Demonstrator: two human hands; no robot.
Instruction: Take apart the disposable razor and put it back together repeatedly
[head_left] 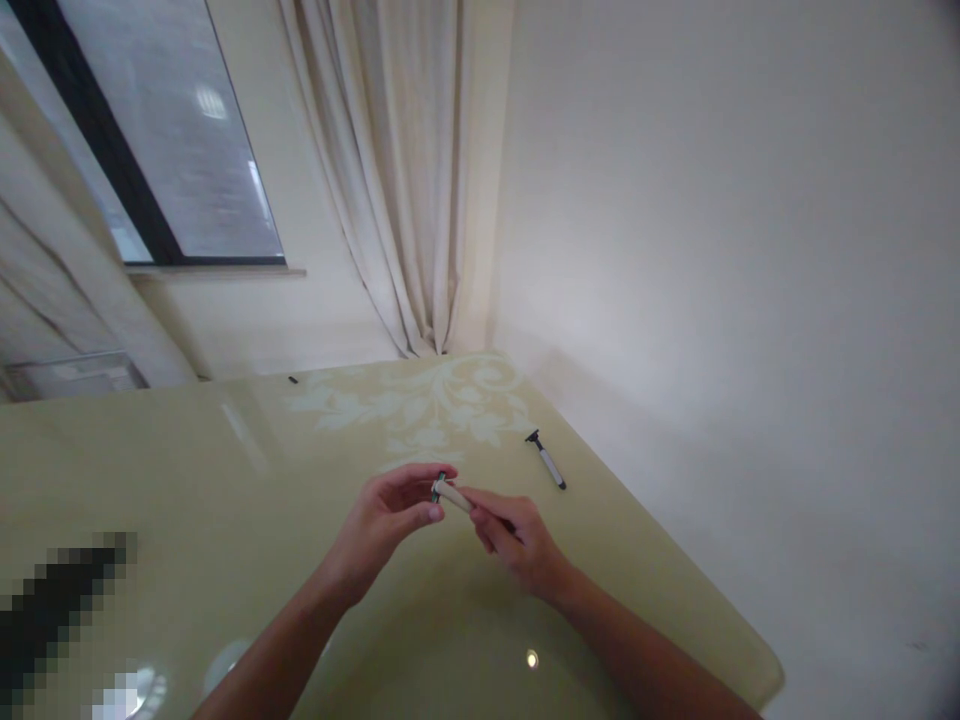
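Note:
Both hands meet over the middle of a glossy pale-yellow table (187, 470). My right hand (517, 545) is closed round the white handle of a razor (452, 493). My left hand (390, 515) pinches the razor's dark head with thumb and fingertips. A second razor (547, 461) with a white handle and dark head lies flat on the table, to the right of and beyond my hands, near the table's right edge.
The table bears a pale leaf pattern at its far end and has a rounded corner at the right. A small dark bit (292, 380) lies near the far edge. A cream curtain (397, 180), a window (172, 130) and a white wall stand behind.

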